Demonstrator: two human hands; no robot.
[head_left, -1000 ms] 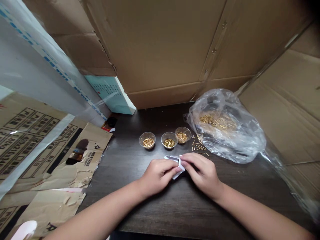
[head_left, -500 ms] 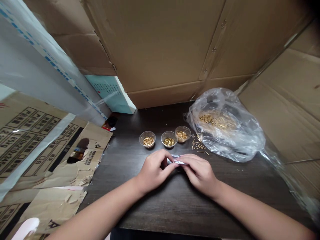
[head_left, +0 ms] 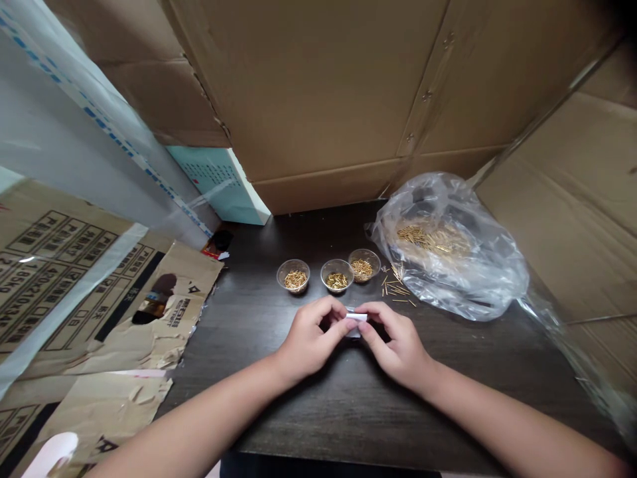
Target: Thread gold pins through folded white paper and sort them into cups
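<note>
Both hands meet over the dark table, pinching a small packet (head_left: 356,318) that looks white and partly see-through; the fingers cover most of it. My left hand (head_left: 318,335) grips its left end between thumb and fingers. On the other end, my right hand (head_left: 393,338) is closed with thumb and fingertips. Just beyond the hands stand clear plastic cups: the left cup (head_left: 293,277), the middle cup (head_left: 337,276) and the right cup (head_left: 364,265), each holding small gold-coloured metal pins. Several loose pins (head_left: 397,290) lie right of the cups.
A large clear plastic bag (head_left: 478,285) with many gold pins sits at the back right. Cardboard walls (head_left: 328,93) rise behind and to the right. A torn printed cardboard sheet (head_left: 134,299) lies left, and a light-blue box (head_left: 213,182) stands at the back left.
The packet has turned in my fingers, so its white edge now faces me. My right thumb has shifted onto its near side; both hands stay in nearly the same place.
</note>
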